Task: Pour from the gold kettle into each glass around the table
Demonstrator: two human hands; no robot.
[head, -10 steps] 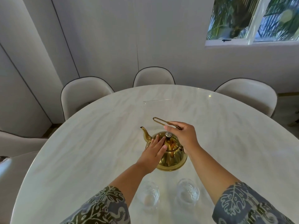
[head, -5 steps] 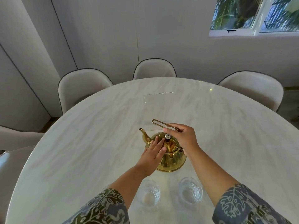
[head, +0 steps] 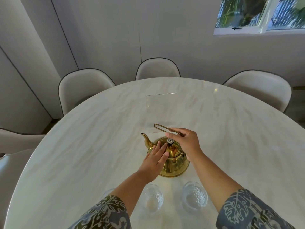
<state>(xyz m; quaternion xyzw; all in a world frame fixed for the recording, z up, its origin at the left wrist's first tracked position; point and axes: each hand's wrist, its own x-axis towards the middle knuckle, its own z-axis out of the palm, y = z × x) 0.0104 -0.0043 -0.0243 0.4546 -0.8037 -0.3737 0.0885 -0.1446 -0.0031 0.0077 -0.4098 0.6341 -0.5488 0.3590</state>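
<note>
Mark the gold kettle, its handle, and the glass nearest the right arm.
gold kettle [head: 175, 164], head view, on its rounded body.
handle [head: 160, 126], head view, on the looped far end.
right glass [head: 194, 196], head view, on the patterned bowl.

A home dining room: a large round marble-topped desk [head: 82, 154] fills the lower frame, ringed along its far edge by cream upholstered chairs [head: 157, 69] with dark piping. Plain pale wall panels rise behind, and a window [head: 260, 14] at upper right shows palm foliage.
</note>
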